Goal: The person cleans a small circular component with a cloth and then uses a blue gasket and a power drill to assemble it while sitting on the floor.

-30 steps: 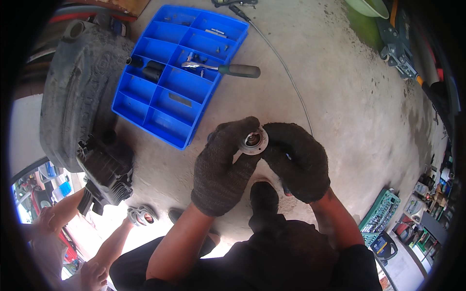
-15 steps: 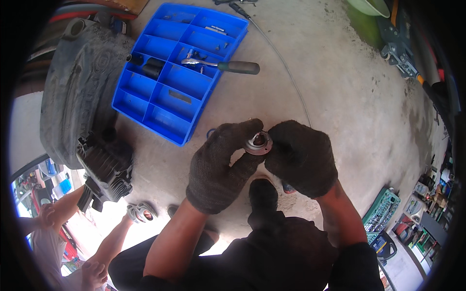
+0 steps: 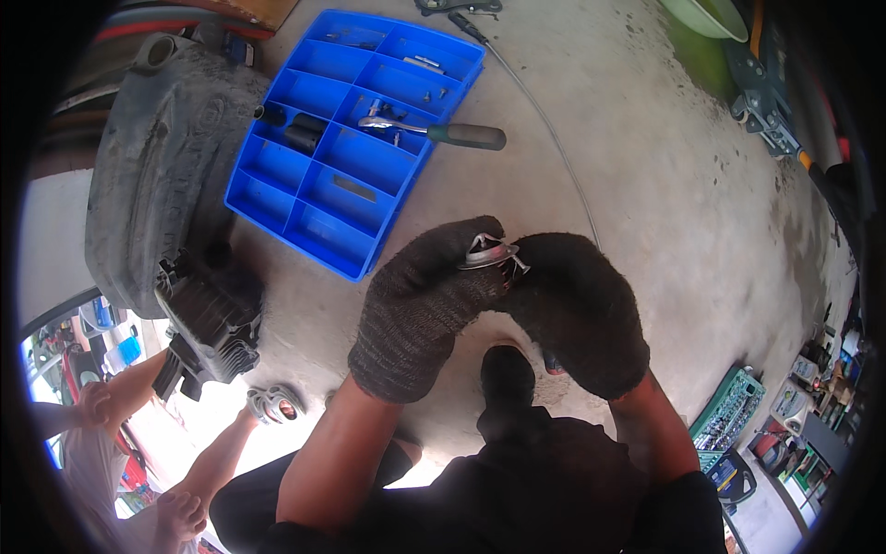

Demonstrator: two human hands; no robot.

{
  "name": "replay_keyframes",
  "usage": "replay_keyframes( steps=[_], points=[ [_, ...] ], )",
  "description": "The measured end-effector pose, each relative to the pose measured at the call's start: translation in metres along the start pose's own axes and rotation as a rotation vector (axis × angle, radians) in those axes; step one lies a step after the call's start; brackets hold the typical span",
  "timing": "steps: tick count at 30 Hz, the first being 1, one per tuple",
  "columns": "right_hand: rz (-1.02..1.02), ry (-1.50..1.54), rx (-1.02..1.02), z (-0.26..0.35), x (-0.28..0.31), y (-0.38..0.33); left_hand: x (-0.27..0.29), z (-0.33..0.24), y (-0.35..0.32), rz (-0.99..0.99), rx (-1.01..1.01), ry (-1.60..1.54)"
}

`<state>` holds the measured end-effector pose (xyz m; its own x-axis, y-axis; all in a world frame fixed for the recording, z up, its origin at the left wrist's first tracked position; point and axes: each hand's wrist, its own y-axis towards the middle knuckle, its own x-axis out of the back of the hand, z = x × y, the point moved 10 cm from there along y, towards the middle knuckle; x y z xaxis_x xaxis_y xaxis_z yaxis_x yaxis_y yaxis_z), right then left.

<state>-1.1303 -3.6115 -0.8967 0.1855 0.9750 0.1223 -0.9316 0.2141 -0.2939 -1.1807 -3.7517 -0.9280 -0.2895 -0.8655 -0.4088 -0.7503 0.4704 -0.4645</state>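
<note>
Both my hands wear dark knit work gloves and meet in front of me above the concrete floor. My left hand (image 3: 415, 305) is closed, pinching a small metal engine thermostat (image 3: 487, 256) between thumb and fingers. Its round flange is tilted nearly edge-on, with a metal bridge above and a small pin sticking out at its right end. Against that right end, my right hand (image 3: 581, 314) is curled closed, its fingertips mostly hidden behind the glove and the part.
Beyond my hands lies a blue compartment tray (image 3: 355, 189) with a ratchet (image 3: 461, 136), sockets and bolts. A dark engine cover (image 3: 152, 175) and a black ribbed housing (image 3: 212, 319) lie left. Another person's leg (image 3: 217, 457) is lower left; a green socket set (image 3: 729, 411) sits right.
The thermostat has been turned from its round face showing to nearly edge-on. My right hand has rotated slightly with it, and the view has shifted a little.
</note>
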Motion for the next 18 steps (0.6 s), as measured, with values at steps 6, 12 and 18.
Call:
replay_keyframes(
  steps=[6,12,18],
  points=[
    [0.083,-0.620,0.405,0.033,-0.010,0.001,-0.008,-0.016,-0.010,0.038,-0.026,0.307],
    [0.230,-0.846,0.609,0.040,-0.025,-0.014,-0.033,-0.054,-0.024,0.052,-0.396,0.695],
    [0.292,-0.591,0.330,0.007,-0.009,-0.016,0.011,-0.048,-0.009,0.108,-0.097,-0.083]
  ],
)
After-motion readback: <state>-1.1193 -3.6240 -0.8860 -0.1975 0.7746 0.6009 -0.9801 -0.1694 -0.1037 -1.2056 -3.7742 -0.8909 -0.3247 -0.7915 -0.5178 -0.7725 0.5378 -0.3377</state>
